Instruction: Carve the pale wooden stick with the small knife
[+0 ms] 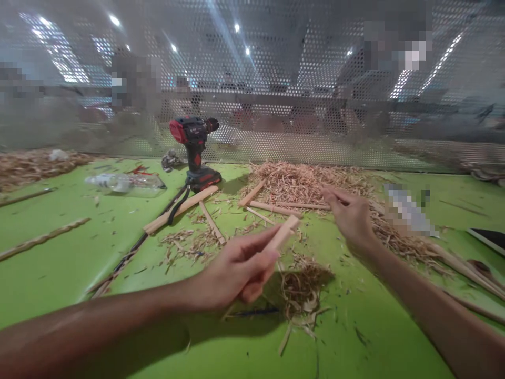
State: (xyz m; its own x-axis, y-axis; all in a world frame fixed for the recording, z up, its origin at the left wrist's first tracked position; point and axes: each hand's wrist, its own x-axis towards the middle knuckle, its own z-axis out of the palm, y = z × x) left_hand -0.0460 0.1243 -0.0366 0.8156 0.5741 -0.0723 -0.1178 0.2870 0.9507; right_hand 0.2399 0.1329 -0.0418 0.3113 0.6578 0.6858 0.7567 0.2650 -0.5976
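Observation:
My left hand [240,268] is closed around a short, flat wooden strip [284,231], whose pale end points up and to the right. To its right, my right hand [351,213] has its fingers pinched together over the edge of a heap of wood shavings [300,184]. The end of a thin wooden stick [305,206] meets those fingertips; whether they hold it is hidden. Under and beside my left hand lies a smaller clump of shavings [302,289]. More wooden pieces [250,193] rest at the heap's left edge.
A red and black cordless drill [196,152] stands upright at the back, a wooden slat [181,210] before it. A clear plastic bottle [126,182] lies at left, near a twisted stick [47,238]. A perforated screen [276,121] closes the green table's [130,337] far side.

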